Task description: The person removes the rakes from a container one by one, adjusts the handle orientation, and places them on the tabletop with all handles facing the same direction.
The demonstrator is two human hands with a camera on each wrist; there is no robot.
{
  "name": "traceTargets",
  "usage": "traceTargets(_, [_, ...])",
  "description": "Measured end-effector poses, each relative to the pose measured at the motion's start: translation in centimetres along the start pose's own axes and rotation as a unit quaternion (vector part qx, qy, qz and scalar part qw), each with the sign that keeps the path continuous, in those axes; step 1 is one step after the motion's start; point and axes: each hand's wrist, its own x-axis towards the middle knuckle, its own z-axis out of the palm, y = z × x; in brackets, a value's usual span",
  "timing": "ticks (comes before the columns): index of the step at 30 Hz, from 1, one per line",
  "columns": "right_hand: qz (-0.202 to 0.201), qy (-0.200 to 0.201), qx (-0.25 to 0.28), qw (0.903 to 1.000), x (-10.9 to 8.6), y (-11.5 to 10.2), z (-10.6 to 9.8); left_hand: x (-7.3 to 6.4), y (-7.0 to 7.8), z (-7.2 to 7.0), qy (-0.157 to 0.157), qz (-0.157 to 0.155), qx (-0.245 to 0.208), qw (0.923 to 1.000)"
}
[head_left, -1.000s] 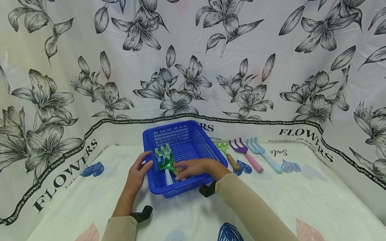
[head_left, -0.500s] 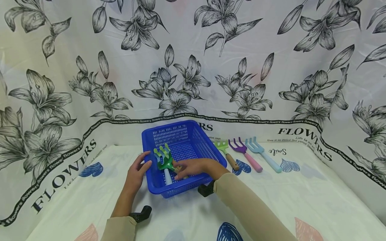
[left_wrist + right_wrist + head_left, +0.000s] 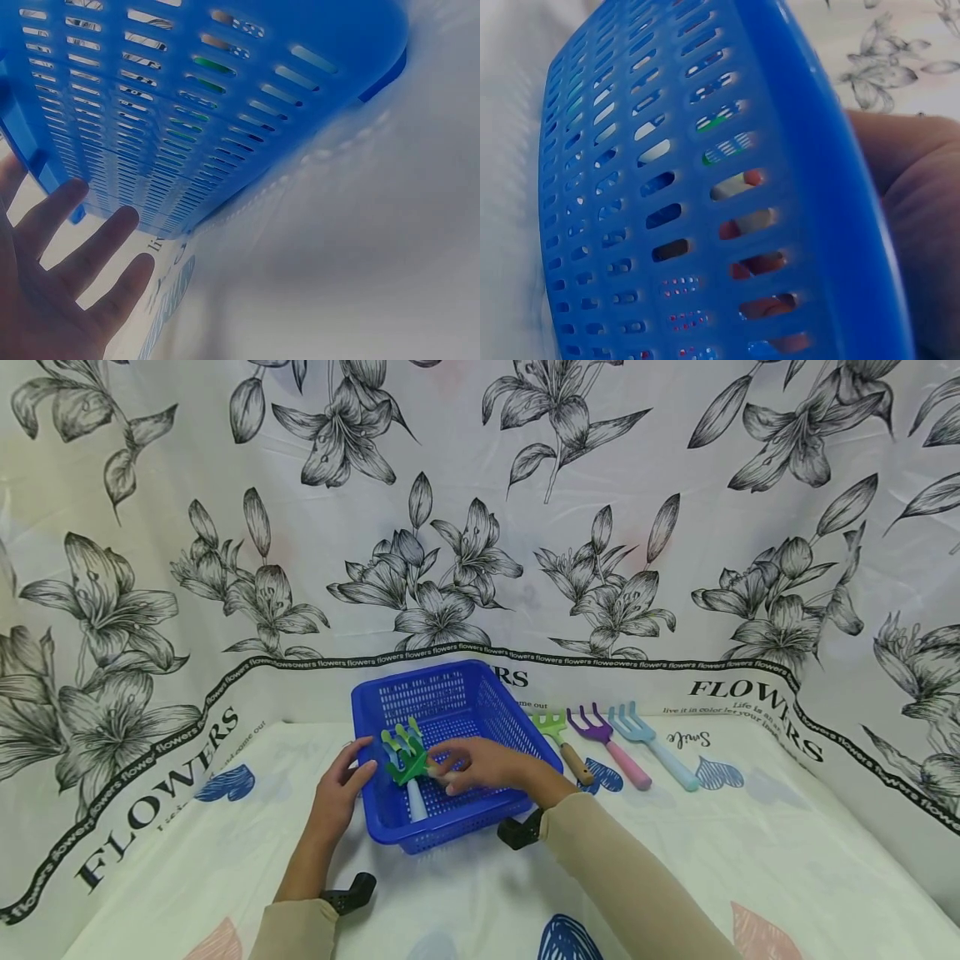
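my right grip pinches the green fork by its tan handle, inside the basket. the fork's head sits to the left of that grip with its tines turned away from my fingers; i judge the handle is the sensible place to hold, since it leaves the prongs clear. behind and below the green head, also left of the right grip, lies the pale fork, handle toward me; the two cross, though i cannot tell whether they touch. my left grip is at the basket's left rim, fingers straight and spread, curled round nothing; the wrist view shows them outside the slotted wall. that looks to me like a steadying place, but how firmly it presses, if at all, i cannot tell. to the right of my right grip, past the basket's wall, the lime fork, purple fork and blue fork lie side by side on the worktop, handles nearer me and tines away. i read that as keeping the handles easy to reach and the heads from tangling.
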Motion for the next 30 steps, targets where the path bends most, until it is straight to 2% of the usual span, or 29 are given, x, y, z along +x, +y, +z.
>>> traceTargets(7, [-0.019,0.041,0.016,0.9989,0.1,0.2,-0.3,0.2,-0.1,0.0,0.002,0.002,0.005,1.0000])
traceTargets(12, [-0.032,0.097,0.000,0.9947,0.1,0.4,-0.3,0.3,-0.2,0.0,0.004,-0.001,0.008,1.0000])
traceTargets(16, [-0.029,0.155,0.007,0.9875,-0.2,0.4,-0.3,0.2,-0.2,-0.1,0.005,-0.003,0.008,0.9999])
traceTargets(21, [-0.046,0.211,0.039,0.9755,-0.6,0.5,-0.3,0.2,-0.2,0.0,0.005,-0.003,0.011,0.9999])
traceTargets(30, [-0.093,0.245,0.086,0.9612,-1.5,0.7,-0.9,0.2,-0.2,0.0,0.005,0.001,0.014,0.9999])
